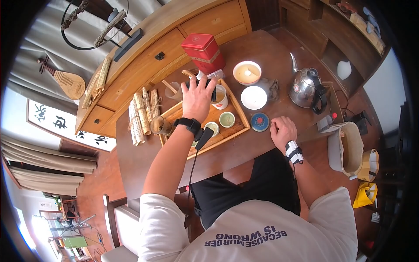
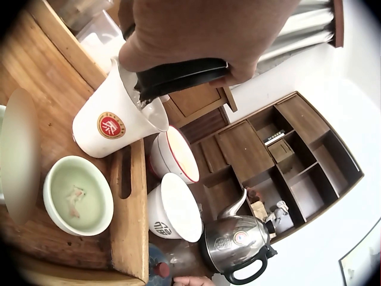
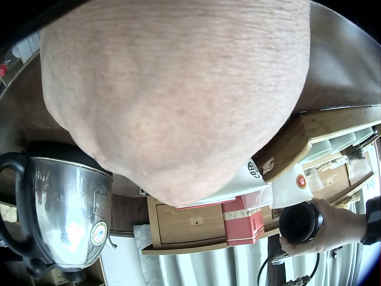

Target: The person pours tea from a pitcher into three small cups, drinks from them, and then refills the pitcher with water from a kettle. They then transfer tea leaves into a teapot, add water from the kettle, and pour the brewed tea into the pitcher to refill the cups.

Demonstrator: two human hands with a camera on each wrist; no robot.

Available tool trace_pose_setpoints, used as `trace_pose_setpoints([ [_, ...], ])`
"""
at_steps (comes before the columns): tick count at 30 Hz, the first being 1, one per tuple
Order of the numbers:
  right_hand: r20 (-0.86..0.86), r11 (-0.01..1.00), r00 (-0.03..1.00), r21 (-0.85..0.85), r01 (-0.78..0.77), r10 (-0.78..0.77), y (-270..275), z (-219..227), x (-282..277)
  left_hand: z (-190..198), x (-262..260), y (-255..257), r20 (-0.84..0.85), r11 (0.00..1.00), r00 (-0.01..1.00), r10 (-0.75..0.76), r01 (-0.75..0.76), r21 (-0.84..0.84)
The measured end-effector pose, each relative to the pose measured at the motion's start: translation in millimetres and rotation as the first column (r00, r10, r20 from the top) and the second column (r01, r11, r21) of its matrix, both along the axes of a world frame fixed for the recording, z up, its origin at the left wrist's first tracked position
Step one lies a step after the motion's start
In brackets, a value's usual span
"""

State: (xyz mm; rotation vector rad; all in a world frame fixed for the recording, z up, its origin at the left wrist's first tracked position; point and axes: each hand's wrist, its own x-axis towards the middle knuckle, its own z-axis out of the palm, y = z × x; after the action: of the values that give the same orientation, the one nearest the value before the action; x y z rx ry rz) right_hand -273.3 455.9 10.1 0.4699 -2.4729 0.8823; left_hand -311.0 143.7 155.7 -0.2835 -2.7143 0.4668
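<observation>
My left hand (image 1: 196, 99) grips a black round vessel (image 3: 299, 221), tilted over the mouth of a white pitcher (image 2: 110, 122) with a red emblem. Liquid shows between the vessel's edge and the pitcher's mouth in the left wrist view. The pitcher stands on a wooden tray (image 1: 236, 105). Beside it sits a small pale-green cup (image 2: 77, 199) holding pale tea, with another small cup (image 1: 212, 128) nearby. Resting on the table right of the tray, my right hand (image 1: 284, 132) is loosely curled and holds nothing. A round blue piece with a flower pattern (image 1: 259, 122) lies near its fingers.
A steel kettle (image 1: 301, 88) stands at the right. A white cup (image 1: 254, 98) and a bowl (image 1: 247, 73) sit beyond the tray, near a red tin (image 1: 204, 54). Rolled bamboo scrolls (image 1: 142, 114) and a bamboo whisk (image 1: 160, 125) lie at the left.
</observation>
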Motion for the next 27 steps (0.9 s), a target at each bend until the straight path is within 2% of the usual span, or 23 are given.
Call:
trace_pose_setpoints([
  [4, 0.000, 1.000, 1.000, 0.001, 0.001, -0.001, 0.1, -0.7, -0.2, 1.4, -0.2, 0.6, 0.052, 1.000, 0.999, 0.009, -0.009, -0.004],
  [10, -0.003, 1.000, 1.000, 0.000, 0.003, -0.003, -0.3, -0.6, -0.1, 2.6, 0.3, 1.1, -0.001, 1.000, 1.000, -0.008, 0.008, -0.011],
  [27, -0.005, 1.000, 1.000, 0.000, 0.001, -0.001, -0.8, 2.6, 0.9, 8.4, 1.8, 5.0, 0.049, 0.996, 0.998, 0.030, -0.025, -0.089],
])
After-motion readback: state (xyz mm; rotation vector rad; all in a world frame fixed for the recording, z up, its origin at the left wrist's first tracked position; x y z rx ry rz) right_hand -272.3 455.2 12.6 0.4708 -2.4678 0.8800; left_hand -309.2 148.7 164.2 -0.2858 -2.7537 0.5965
